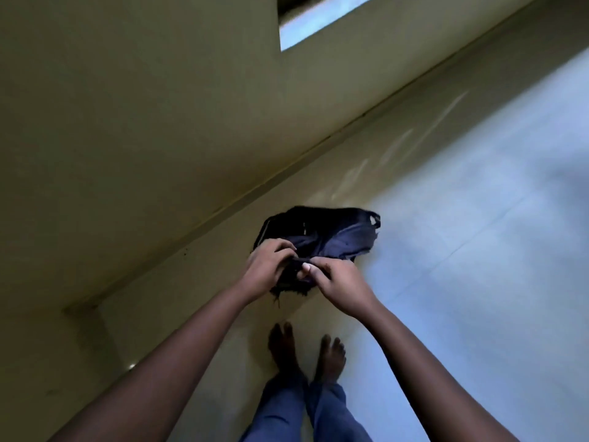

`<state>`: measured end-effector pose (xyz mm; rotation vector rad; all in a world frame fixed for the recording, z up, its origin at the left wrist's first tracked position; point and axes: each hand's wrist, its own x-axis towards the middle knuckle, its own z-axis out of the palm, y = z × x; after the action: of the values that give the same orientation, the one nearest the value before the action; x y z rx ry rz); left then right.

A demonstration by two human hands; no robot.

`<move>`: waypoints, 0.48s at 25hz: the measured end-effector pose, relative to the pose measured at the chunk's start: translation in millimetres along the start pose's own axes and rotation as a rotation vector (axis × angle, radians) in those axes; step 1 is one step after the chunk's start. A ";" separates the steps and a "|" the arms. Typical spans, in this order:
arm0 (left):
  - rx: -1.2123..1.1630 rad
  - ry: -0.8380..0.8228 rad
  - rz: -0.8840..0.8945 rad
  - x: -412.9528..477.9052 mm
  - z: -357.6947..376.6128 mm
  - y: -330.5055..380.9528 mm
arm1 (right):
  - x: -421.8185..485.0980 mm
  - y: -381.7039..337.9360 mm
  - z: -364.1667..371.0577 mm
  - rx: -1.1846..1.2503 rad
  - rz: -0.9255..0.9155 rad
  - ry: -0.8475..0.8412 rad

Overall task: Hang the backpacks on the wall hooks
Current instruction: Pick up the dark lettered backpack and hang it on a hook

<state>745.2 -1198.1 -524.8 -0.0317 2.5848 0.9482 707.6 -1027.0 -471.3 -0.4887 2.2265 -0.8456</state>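
Note:
A dark blue and black backpack [328, 237] hangs crumpled in front of me, above the floor and close to the wall. My left hand [266, 269] grips its near edge from the left, fingers curled into the fabric. My right hand [338, 283] pinches the same dark strap or edge from the right, thumb on top. The two hands almost touch. No wall hook shows in this view.
A plain beige wall [143, 122] fills the left and top, meeting the pale tiled floor [462, 250] along a diagonal skirting line. A bright opening [318, 20] sits high in the wall. My bare feet [306, 352] stand on the floor below the backpack.

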 end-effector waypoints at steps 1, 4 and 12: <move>-0.018 0.034 0.034 -10.7 -23.7 25.3 | -15.7 -20.8 -23.2 0.067 -0.015 0.044; -0.183 -0.011 0.014 -51.8 -92.1 88.3 | -58.7 -70.2 -84.7 0.123 -0.047 0.072; -0.303 0.236 0.063 -170.0 -215.8 193.5 | -135.3 -160.1 -156.1 0.349 -0.341 -0.024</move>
<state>798.2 -1202.8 -193.0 -0.1533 2.6371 1.4302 703.7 -1000.3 -211.3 -0.7117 1.9422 -1.3667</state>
